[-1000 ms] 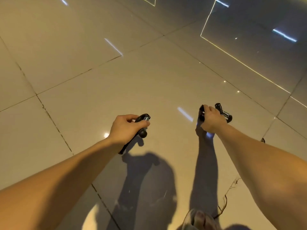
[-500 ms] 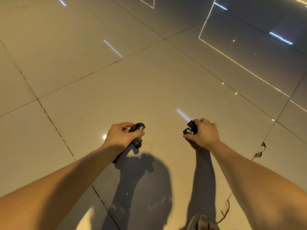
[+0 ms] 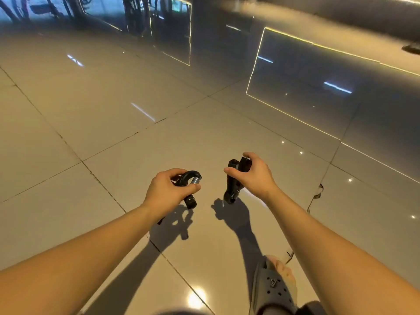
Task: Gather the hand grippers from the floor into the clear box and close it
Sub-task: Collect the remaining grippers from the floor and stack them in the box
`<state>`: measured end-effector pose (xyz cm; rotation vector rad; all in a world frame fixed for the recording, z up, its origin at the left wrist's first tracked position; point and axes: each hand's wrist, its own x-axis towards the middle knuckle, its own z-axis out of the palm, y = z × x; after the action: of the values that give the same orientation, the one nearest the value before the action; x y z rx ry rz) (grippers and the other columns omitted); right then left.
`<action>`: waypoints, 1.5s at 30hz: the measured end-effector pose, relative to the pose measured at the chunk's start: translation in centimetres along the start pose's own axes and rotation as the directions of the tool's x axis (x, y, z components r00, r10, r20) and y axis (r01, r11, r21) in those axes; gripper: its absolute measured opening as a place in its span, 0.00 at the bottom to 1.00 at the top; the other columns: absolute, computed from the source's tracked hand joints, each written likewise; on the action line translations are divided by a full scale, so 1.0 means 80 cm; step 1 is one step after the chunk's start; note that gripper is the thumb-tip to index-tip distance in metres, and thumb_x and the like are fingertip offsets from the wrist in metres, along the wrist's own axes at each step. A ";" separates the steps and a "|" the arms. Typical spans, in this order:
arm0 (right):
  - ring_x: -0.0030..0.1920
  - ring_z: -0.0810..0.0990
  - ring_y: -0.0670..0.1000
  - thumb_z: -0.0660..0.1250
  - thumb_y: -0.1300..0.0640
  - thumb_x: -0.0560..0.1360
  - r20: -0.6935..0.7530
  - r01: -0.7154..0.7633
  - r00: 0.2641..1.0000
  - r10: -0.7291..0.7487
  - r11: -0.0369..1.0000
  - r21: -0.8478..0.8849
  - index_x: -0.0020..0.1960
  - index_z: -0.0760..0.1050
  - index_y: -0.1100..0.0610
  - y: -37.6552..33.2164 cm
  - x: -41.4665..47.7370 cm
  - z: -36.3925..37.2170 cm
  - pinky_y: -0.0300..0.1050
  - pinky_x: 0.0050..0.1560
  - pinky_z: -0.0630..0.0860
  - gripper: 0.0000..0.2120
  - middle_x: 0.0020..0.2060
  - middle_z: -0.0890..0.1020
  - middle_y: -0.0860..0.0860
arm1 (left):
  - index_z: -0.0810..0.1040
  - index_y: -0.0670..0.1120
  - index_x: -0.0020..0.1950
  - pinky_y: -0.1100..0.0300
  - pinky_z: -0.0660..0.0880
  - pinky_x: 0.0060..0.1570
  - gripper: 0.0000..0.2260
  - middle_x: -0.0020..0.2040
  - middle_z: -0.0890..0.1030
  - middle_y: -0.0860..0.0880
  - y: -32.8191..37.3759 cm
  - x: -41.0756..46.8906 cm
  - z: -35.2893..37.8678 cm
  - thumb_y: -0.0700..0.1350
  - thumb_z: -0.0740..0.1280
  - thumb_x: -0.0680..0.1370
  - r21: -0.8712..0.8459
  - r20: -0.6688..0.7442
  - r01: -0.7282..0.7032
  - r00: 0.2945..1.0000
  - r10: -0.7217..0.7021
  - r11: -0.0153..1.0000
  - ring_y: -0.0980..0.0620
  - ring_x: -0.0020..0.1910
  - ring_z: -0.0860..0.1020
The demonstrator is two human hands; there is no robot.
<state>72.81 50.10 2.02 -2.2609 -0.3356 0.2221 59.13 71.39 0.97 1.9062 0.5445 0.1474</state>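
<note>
My left hand [image 3: 168, 189] is closed around a black hand gripper [image 3: 190, 181] with a silver coil spring at its curved top; one handle end pokes out below my fingers. My right hand [image 3: 252, 176] holds a second black hand gripper [image 3: 231, 187] by its upper end, so the handles hang down toward the floor. Both hand grippers are lifted above the glossy beige tiles, and their shadows fall on the floor below. The clear box is not in view.
Glossy floor tiles [image 3: 113, 98] with dark grout lines stretch ahead. A foot in a grey clog [image 3: 272, 289] stands at the bottom right. Cracked tile edges [image 3: 317, 192] run along the right. Dark reflective panels [image 3: 318, 71] rise at the back.
My right hand lifted its hand gripper off the floor and drew it back beside the left one. The view tilted up, showing more of the room.
</note>
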 end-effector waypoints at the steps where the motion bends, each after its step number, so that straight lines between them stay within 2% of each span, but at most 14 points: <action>1: 0.62 0.77 0.55 0.76 0.39 0.70 -0.023 0.005 1.000 -0.004 0.999 0.037 0.74 0.67 0.56 -0.015 -0.020 -0.014 0.49 0.59 0.76 0.40 0.61 0.77 0.51 | 0.83 0.53 0.61 0.53 0.79 0.56 0.23 0.53 0.83 0.54 0.010 -0.016 -0.004 0.56 0.80 0.68 0.001 -0.002 -0.020 1.000 0.020 1.000 0.53 0.52 0.82; 4: 0.58 0.77 0.54 0.77 0.43 0.70 -0.093 0.042 0.995 -0.032 0.994 0.104 0.71 0.69 0.55 -0.058 -0.085 -0.055 0.46 0.53 0.73 0.35 0.58 0.76 0.50 | 0.81 0.53 0.63 0.53 0.80 0.57 0.24 0.54 0.82 0.54 0.045 -0.072 -0.017 0.56 0.80 0.69 -0.014 0.013 -0.087 0.996 0.088 0.996 0.54 0.52 0.81; 9: 0.59 0.78 0.53 0.79 0.48 0.70 -0.113 0.120 0.988 -0.103 0.980 0.160 0.72 0.68 0.53 -0.111 -0.211 -0.115 0.45 0.56 0.74 0.35 0.63 0.74 0.51 | 0.82 0.54 0.63 0.52 0.79 0.57 0.24 0.52 0.83 0.54 0.104 -0.176 -0.039 0.59 0.79 0.69 -0.075 0.021 -0.196 0.980 0.198 0.978 0.52 0.52 0.82; 13: 0.57 0.79 0.50 0.79 0.52 0.70 -0.108 0.178 0.981 -0.160 0.966 0.187 0.70 0.67 0.52 -0.142 -0.325 -0.159 0.43 0.54 0.76 0.33 0.62 0.75 0.52 | 0.81 0.52 0.63 0.52 0.80 0.56 0.24 0.53 0.82 0.52 0.145 -0.267 -0.049 0.57 0.78 0.70 -0.074 0.053 -0.275 0.959 0.279 0.959 0.52 0.52 0.81; 17: 0.61 0.78 0.53 0.79 0.57 0.70 -0.128 0.229 0.971 -0.204 0.945 0.234 0.68 0.68 0.51 -0.166 -0.432 -0.194 0.45 0.59 0.74 0.31 0.61 0.75 0.51 | 0.80 0.51 0.59 0.58 0.78 0.46 0.17 0.50 0.82 0.50 0.182 -0.350 -0.065 0.54 0.77 0.73 -0.003 0.151 -0.344 0.928 0.340 0.939 0.51 0.49 0.81; 20: 0.61 0.77 0.52 0.78 0.60 0.70 -0.153 0.261 0.962 -0.225 0.923 0.282 0.67 0.68 0.50 -0.181 -0.501 -0.210 0.42 0.57 0.74 0.30 0.62 0.76 0.49 | 0.81 0.49 0.56 0.58 0.75 0.44 0.14 0.47 0.83 0.47 0.197 -0.396 -0.078 0.55 0.75 0.74 -0.017 0.202 -0.334 0.922 0.330 0.942 0.48 0.47 0.82; 24: 0.59 0.80 0.53 0.77 0.65 0.71 -0.168 0.295 0.954 -0.249 0.880 0.371 0.66 0.68 0.51 -0.200 -0.586 -0.219 0.41 0.49 0.81 0.29 0.61 0.77 0.50 | 0.83 0.44 0.54 0.60 0.74 0.42 0.12 0.42 0.86 0.44 0.208 -0.458 -0.092 0.51 0.73 0.76 -0.148 0.232 -0.293 0.918 0.321 0.945 0.50 0.41 0.83; 27: 0.59 0.81 0.54 0.76 0.68 0.71 -0.179 0.314 0.949 -0.261 0.850 0.424 0.66 0.69 0.53 -0.211 -0.638 -0.222 0.44 0.51 0.82 0.29 0.61 0.77 0.50 | 0.84 0.42 0.52 0.58 0.77 0.43 0.11 0.42 0.86 0.41 0.214 -0.500 -0.095 0.49 0.73 0.77 -0.220 0.267 -0.275 0.906 0.329 0.936 0.48 0.39 0.84; 30: 0.59 0.81 0.55 0.76 0.68 0.71 -0.208 0.331 0.941 -0.267 0.852 0.406 0.66 0.69 0.53 -0.215 -0.683 -0.229 0.47 0.53 0.83 0.29 0.61 0.77 0.50 | 0.83 0.40 0.53 0.63 0.76 0.37 0.12 0.42 0.87 0.42 0.219 -0.537 -0.091 0.48 0.73 0.77 -0.264 0.302 -0.244 0.898 0.320 0.933 0.49 0.37 0.84; 33: 0.58 0.82 0.54 0.79 0.65 0.69 -0.239 0.330 0.935 -0.263 0.892 0.310 0.65 0.69 0.54 -0.211 -0.720 -0.250 0.48 0.54 0.83 0.29 0.60 0.78 0.52 | 0.84 0.41 0.52 0.59 0.76 0.41 0.12 0.42 0.87 0.42 0.228 -0.567 -0.085 0.49 0.73 0.76 -0.288 0.317 -0.270 0.878 0.357 0.919 0.49 0.38 0.84; 35: 0.58 0.81 0.53 0.80 0.60 0.68 -0.240 0.319 0.930 -0.278 0.935 0.157 0.63 0.70 0.53 -0.207 -0.741 -0.271 0.49 0.56 0.82 0.29 0.59 0.78 0.52 | 0.84 0.42 0.52 0.54 0.78 0.47 0.11 0.42 0.87 0.43 0.236 -0.584 -0.077 0.49 0.74 0.76 -0.294 0.320 -0.308 0.860 0.397 0.905 0.48 0.38 0.85; 37: 0.59 0.79 0.50 0.81 0.55 0.68 -0.208 0.293 0.932 -0.297 0.955 -0.051 0.64 0.71 0.51 -0.202 -0.762 -0.293 0.49 0.58 0.81 0.28 0.59 0.77 0.49 | 0.85 0.43 0.52 0.54 0.79 0.47 0.11 0.42 0.87 0.43 0.247 -0.601 -0.065 0.48 0.75 0.75 -0.287 0.326 -0.350 0.839 0.434 0.892 0.48 0.39 0.85; 41: 0.60 0.75 0.49 0.78 0.50 0.69 -0.162 0.175 0.952 -0.262 0.892 -0.417 0.68 0.72 0.52 -0.187 -0.803 -0.332 0.51 0.64 0.75 0.30 0.60 0.76 0.49 | 0.84 0.45 0.54 0.50 0.81 0.52 0.14 0.47 0.86 0.44 0.262 -0.629 -0.023 0.51 0.77 0.73 -0.239 0.377 -0.428 0.786 0.490 0.871 0.44 0.47 0.85; 45: 0.57 0.76 0.51 0.78 0.45 0.68 -0.170 0.027 0.972 -0.161 0.799 -0.600 0.66 0.72 0.52 -0.150 -0.837 -0.365 0.51 0.60 0.76 0.31 0.58 0.75 0.49 | 0.84 0.48 0.50 0.53 0.82 0.50 0.08 0.46 0.86 0.45 0.271 -0.664 0.038 0.48 0.76 0.74 -0.254 0.450 -0.446 0.731 0.513 0.858 0.44 0.47 0.85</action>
<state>15.07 15.95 33.38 -2.8491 -0.4494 -0.2180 19.64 39.14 27.39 1.8221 -0.3255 0.0095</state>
